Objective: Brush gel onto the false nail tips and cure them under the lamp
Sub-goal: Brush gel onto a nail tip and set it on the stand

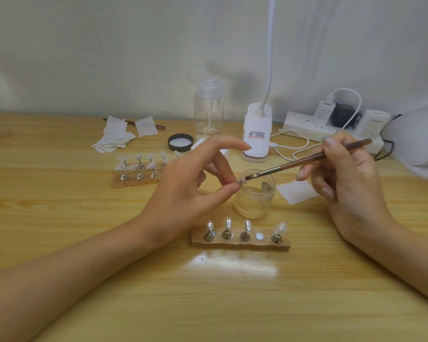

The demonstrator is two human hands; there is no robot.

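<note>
My left hand (195, 183) pinches a small clear nail tip (242, 180) between thumb and finger, just over the rim of an open glass gel jar (255, 196). My right hand (344, 174) grips a brown brush (309, 158); its bristles touch the held tip. In front of the jar lies a wooden holder (240, 239) with several metal stands carrying nail tips and one bare magnet spot. A second holder (139, 172) with several tips sits behind my left hand. The white clip lamp (256, 132) stands behind the jar.
A clear pump bottle (209, 109) and a black jar lid (181, 142) stand at the back. Folded white wipes (114, 138) lie back left, one wipe (297, 191) right of the jar. A power strip (331, 127) with plugs and white cables sits back right.
</note>
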